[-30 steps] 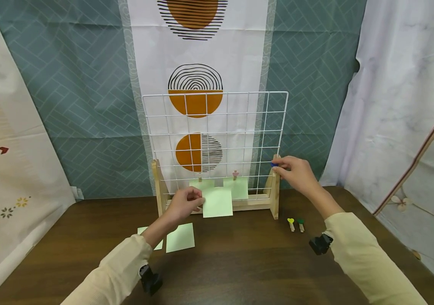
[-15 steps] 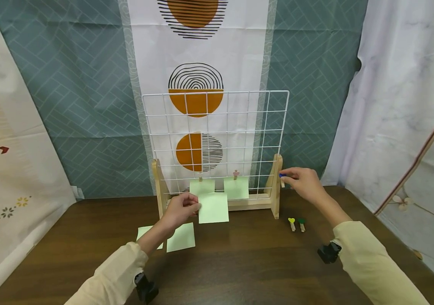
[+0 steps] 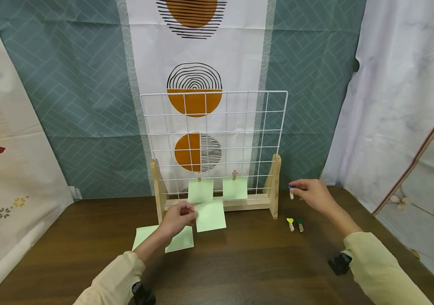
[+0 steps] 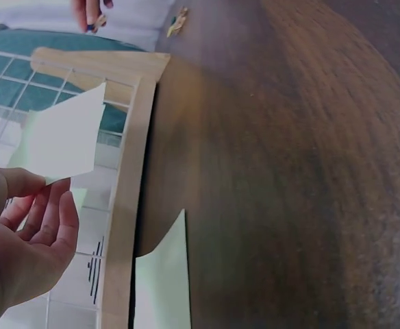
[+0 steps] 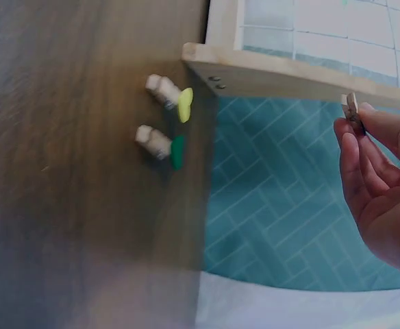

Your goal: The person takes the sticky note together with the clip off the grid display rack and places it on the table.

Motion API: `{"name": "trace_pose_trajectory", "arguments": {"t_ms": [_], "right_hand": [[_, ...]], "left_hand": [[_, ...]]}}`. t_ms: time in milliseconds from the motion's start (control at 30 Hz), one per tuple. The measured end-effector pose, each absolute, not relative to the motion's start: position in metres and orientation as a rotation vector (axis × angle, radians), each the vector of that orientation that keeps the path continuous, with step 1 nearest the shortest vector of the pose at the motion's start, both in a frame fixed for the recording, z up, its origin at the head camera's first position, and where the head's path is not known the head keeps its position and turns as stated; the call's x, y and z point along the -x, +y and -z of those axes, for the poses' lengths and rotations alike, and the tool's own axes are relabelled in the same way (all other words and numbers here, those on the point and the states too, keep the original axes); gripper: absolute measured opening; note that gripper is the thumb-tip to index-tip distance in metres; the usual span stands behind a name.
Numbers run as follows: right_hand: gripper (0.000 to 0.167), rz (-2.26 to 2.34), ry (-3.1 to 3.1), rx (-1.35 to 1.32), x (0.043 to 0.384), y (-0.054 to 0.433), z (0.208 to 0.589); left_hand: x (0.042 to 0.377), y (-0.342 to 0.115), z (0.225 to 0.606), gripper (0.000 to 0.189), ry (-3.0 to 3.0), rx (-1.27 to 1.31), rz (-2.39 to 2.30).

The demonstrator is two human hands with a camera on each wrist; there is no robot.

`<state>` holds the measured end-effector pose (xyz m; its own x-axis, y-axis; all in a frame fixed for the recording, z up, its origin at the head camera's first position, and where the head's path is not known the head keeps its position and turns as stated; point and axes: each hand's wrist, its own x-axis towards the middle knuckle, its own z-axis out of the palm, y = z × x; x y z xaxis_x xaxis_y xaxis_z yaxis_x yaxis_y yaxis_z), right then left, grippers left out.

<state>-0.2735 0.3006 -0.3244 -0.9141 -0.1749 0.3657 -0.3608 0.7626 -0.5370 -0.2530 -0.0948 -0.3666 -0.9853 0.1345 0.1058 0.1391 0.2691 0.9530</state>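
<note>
My left hand [image 3: 179,219] pinches a pale green sticky note [image 3: 211,216] by its left edge, in front of the rack's base; the left wrist view shows the note [image 4: 66,137] between thumb and fingers. To the right of the rack, my right hand [image 3: 313,194] pinches a small wooden clothespin [image 3: 291,195] with a blue top; its wooden end [image 5: 353,111] shows at the fingertips in the right wrist view. Two notes hang clipped low on the white wire grid [image 3: 236,112]: a left note [image 3: 200,191] and a right note [image 3: 235,188] under a pink clothespin [image 3: 234,173].
Two clothespins lie on the table right of the rack, one with a yellow heart [image 3: 290,223], one with a green top [image 3: 300,224]. Loose notes [image 3: 180,240] lie on the table, partly behind my left forearm. Wooden feet [image 3: 274,186] hold the grid upright.
My left hand has come down and slightly left with the note, which now tilts and uncovers the left clipped note. My right hand has moved right and down, away from the rack, with the clothespin.
</note>
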Motion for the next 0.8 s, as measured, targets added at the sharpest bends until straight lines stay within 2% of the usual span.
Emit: {"name": "trace_pose_trajectory", "arguments": {"t_ms": [433, 800], "right_hand": [[0.026, -0.907, -2.730, -0.383, 0.262, 0.320, 0.351], [0.023, -0.950, -2.805, -0.359, 0.258, 0.334, 0.368]], "left_hand": [[0.250, -0.098, 0.386, 0.005, -2.547, 0.389, 1.826], [0.250, -0.099, 0.400, 0.005, -2.602, 0.310, 1.743]]}}
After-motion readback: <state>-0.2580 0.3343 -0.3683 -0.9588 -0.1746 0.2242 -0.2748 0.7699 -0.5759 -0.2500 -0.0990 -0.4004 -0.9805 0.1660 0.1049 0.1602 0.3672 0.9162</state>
